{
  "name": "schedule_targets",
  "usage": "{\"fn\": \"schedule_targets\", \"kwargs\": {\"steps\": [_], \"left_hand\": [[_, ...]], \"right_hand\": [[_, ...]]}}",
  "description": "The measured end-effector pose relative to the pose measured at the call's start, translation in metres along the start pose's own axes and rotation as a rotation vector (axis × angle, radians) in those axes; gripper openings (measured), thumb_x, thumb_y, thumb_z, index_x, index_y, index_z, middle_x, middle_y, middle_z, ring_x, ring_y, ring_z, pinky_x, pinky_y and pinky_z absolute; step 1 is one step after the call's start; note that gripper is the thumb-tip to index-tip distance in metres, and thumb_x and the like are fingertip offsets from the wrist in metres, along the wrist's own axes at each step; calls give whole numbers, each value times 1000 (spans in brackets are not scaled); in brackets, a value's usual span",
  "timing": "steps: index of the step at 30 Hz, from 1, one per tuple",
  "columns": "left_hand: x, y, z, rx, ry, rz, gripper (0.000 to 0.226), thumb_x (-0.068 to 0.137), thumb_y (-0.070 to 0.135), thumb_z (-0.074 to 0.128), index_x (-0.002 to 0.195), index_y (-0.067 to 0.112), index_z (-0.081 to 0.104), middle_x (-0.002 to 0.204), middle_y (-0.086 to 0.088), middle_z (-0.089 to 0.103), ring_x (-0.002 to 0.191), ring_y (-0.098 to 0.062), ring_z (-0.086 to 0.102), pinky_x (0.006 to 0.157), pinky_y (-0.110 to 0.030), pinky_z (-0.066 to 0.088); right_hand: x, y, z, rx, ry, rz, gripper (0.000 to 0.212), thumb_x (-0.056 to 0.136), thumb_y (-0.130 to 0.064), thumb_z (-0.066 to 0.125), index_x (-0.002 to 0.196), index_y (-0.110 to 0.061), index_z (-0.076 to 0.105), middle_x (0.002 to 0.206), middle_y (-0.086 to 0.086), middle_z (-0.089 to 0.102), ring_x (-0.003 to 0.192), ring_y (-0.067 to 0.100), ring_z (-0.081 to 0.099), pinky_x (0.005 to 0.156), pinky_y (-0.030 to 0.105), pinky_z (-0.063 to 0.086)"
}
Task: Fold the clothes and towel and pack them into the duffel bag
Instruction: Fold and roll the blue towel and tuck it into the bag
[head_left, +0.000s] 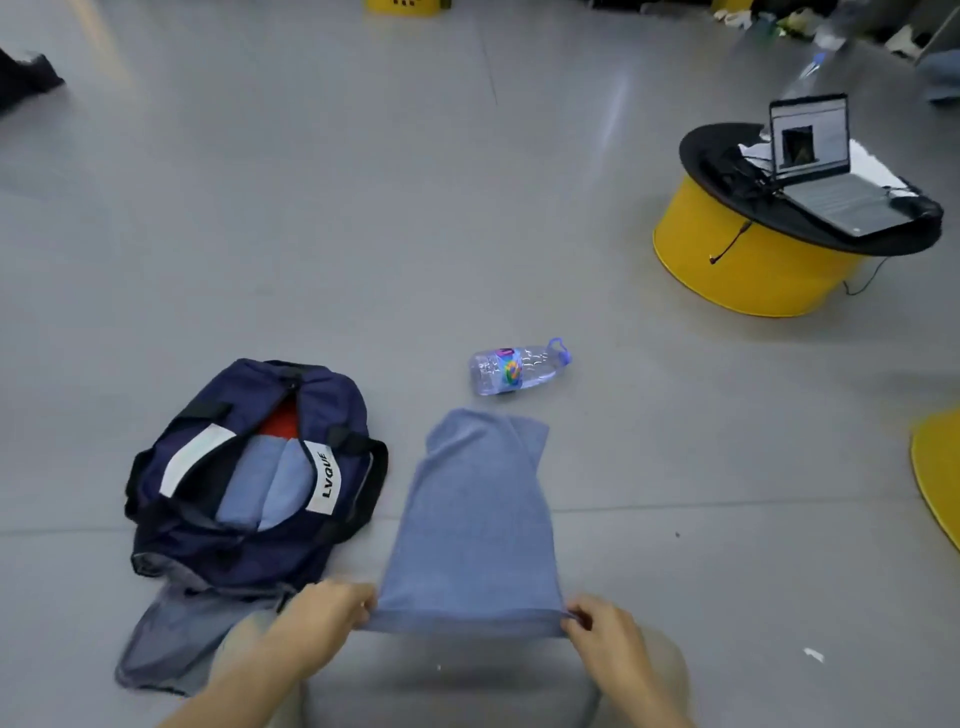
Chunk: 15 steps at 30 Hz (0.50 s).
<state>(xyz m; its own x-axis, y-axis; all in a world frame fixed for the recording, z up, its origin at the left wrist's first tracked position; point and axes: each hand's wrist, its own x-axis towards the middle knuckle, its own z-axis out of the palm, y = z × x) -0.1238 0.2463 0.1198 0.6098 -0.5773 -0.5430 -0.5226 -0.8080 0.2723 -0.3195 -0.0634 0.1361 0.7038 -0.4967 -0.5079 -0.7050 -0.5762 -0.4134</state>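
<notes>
Your left grip (332, 616) pinches the near left corner of the blue towel (472, 519), and your right grip (602, 626) pinches the near right corner. The near edge is stretched taut between them, and the far end lies on the floor near a plastic water bottle (519, 366). The open navy duffel bag (244, 556) sits to the left, holding folded blue cloth (265, 483) and something red (280, 421).

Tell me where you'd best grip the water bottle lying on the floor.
Probably around mid-body, coming down from above. The water bottle lies on its side with its blue cap end pointing right, so the round body can be straddled across its width with nothing crowding either flank.
</notes>
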Motion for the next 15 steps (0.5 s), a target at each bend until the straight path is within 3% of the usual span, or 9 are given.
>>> {"fn": "schedule_targets", "kwargs": {"steps": [3,5,7,9,11,13,15], "left_hand": [[20,-6,31,-6,-169,10,21,91,26,54,74,37,50,85,7,53,97,-18,61,70,-26,30],[36,-6,48,-3,-242,19,11,90,25,56,88,33,64,94,4,63,99,-18,63,76,-26,37],[50,-6,66,36,-340,41,22,88,28,57,108,28,68,111,1,70,108,-20,64,86,-25,43],[65,-3,81,93,-520,19,29,87,28,60,114,25,68,121,1,69,115,-21,63,95,-25,46],[83,4,88,160,-686,-2,37,86,30,64,122,22,67,128,-3,66,119,-25,61,102,-32,47],[110,14,80,179,-673,55,38,87,34,56,121,21,67,126,-5,68,115,-29,63,100,-36,49],[147,24,57,191,-449,131,34,93,33,47,119,22,66,122,-4,68,113,-29,63,95,-34,48]], "right_hand": [[20,18,29,-48,-128,37,21,91,-29,65,74,-39,58,73,-16,57,86,5,61,65,9,37],[37,31,48,-47,-181,74,29,89,-31,66,64,-40,51,76,-14,60,88,8,64,67,13,38],[49,41,66,-65,-276,85,31,85,-35,66,57,-42,55,68,-17,59,85,7,63,71,18,42],[57,48,81,-105,-460,65,26,80,-42,67,59,-56,59,63,-22,58,83,4,59,75,16,44],[66,48,90,-133,-624,82,8,74,-48,65,67,-44,66,67,-18,61,81,5,59,80,17,49],[92,42,89,-113,-541,18,25,81,-45,60,67,-25,61,71,-9,66,79,9,62,74,26,50],[132,27,76,-109,-271,-55,28,95,-36,53,75,-17,60,85,3,71,85,22,66,70,33,40]]}}
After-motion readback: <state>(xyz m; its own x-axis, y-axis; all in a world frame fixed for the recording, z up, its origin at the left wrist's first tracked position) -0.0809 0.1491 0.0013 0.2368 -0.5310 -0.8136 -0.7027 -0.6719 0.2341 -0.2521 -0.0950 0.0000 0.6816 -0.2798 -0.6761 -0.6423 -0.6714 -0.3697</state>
